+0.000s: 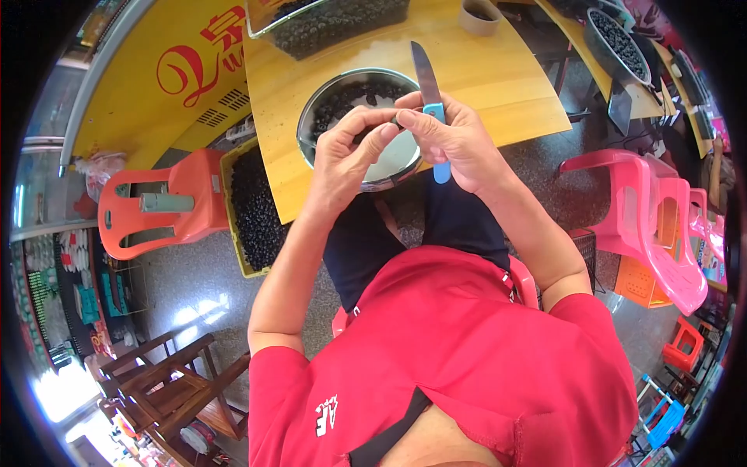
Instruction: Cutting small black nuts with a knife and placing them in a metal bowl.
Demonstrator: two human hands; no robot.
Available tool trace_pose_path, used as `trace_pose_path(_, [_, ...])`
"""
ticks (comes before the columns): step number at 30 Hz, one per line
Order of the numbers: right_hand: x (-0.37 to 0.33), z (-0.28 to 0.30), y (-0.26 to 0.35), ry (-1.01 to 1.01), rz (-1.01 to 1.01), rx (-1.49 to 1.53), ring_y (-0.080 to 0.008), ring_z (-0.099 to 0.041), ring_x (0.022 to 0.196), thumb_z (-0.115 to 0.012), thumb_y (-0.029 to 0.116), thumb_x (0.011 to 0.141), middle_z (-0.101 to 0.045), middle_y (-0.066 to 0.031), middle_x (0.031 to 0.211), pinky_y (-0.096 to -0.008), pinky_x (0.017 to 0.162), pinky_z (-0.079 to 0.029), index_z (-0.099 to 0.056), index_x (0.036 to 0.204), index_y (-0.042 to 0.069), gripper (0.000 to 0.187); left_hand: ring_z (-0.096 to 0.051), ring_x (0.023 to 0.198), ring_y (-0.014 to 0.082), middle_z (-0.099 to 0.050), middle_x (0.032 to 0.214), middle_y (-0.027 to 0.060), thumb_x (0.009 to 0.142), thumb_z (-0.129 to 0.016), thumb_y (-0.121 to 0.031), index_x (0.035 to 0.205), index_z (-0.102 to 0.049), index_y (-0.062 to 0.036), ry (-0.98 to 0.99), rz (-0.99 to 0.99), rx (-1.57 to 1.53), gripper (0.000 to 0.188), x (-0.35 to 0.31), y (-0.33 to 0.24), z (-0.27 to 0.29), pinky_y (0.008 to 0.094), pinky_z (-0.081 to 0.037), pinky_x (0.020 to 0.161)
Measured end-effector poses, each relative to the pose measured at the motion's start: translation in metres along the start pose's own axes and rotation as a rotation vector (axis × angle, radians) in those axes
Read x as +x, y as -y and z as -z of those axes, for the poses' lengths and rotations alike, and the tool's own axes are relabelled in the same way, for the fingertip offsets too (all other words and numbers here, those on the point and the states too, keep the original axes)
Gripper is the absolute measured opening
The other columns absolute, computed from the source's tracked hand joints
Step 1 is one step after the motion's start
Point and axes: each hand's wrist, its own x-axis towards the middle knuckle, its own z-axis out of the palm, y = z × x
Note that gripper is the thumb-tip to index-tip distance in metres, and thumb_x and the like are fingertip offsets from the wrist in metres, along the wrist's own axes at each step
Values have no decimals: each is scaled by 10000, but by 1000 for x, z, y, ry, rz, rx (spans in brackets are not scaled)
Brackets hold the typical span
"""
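Observation:
My right hand (455, 140) grips a knife (429, 84) with a light blue handle, its blade pointing away from me. My left hand (350, 152) meets it over a round metal bowl (311, 117), and the fingertips of both pinch a small dark fruit (398, 120). The bowl holds more of the same dark fruits and stands at the near edge of a yellow wooden table (513, 86). I sit close to the table in a red shirt.
A yellow crate (253, 206) full of dark fruits stands on the floor to my left, beside an orange plastic chair (167, 206). A clear tub (334, 23) and a far bowl (618, 43) also hold fruits. Pink plastic chairs (654, 226) stand to the right, wooden chairs (175, 381) lower left.

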Motion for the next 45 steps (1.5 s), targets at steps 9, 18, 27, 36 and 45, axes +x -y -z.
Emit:
trace_pose_path(9, [1, -12, -4, -18, -10, -1, 3, -396, 516, -684, 192, 890, -496, 85, 652, -172, 451, -274, -622, 1051, 58, 218, -469, 810, 32, -497, 871, -37, 873, -690, -77, 1033, -638, -18, -213, -36, -118, 179, -17, 7, -8, 162, -380, 694])
trace_pose_path(18, [5, -9, 0, 84, -151, 55, 8, -385, 514, -671, 208, 899, -498, 80, 647, -164, 455, -268, -629, 1001, 84, 166, -489, 814, 58, -525, 904, -17, 892, -659, -60, 1006, -614, -4, -213, -84, -155, 135, -22, 3, -6, 182, -396, 741])
trace_pose_path(27, [3, -7, -7, 8, 613, -943, -195, -590, 643, -623, 162, 913, -617, -66, 802, -302, 554, -460, -612, 948, 1, 165, -437, 763, 26, -528, 881, -44, 930, -628, -139, 1043, -596, -42, -247, 1, -351, 152, -23, 17, -5, 162, -361, 681])
trace_pose_path(36, [0, -3, -5, 2, 767, -1278, -297, -617, 669, -638, 99, 862, -609, -105, 814, -366, 560, -485, -620, 950, 28, 115, -413, 736, 35, -516, 869, -46, 938, -616, -136, 1046, -590, -47, -238, -6, -317, 143, -19, 15, -8, 180, -356, 654])
trace_pose_path(45, [2, -1, -7, -19, 761, -1326, -307, -610, 662, -630, 105, 863, -600, -110, 785, -373, 560, -483, -625, 947, 35, 109, -426, 736, 42, -513, 872, -38, 935, -612, -116, 1036, -585, -37, -220, -24, -397, 131, -21, 17, -7, 182, -358, 659])
